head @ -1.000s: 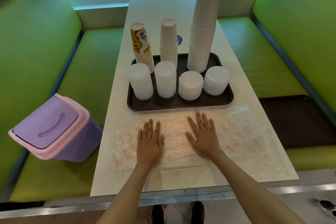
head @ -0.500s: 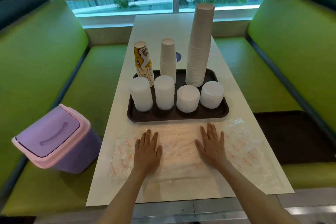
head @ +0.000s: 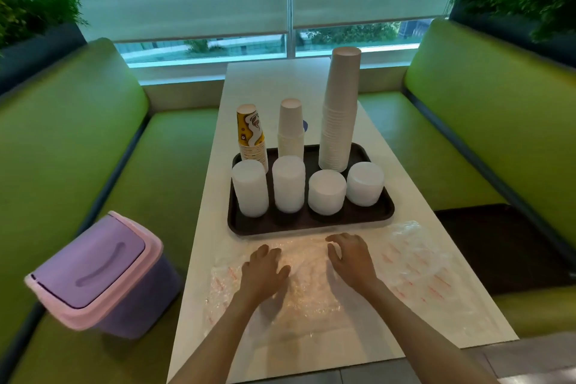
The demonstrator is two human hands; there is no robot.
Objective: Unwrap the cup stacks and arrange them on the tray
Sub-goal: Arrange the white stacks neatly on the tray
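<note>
Clear plastic wrap (head: 414, 262) with red print lies crumpled on the white tabletop (head: 261, 84), just in front of the dark brown rectangular tray (head: 308, 226). My left hand (head: 265, 268) and right hand (head: 352, 259) rest on it, fingers curled down, bunching the film. Seven cup stacks (head: 288, 184) stand on the tray, with the tall white paper stack (head: 339, 109) at its far right.
</note>
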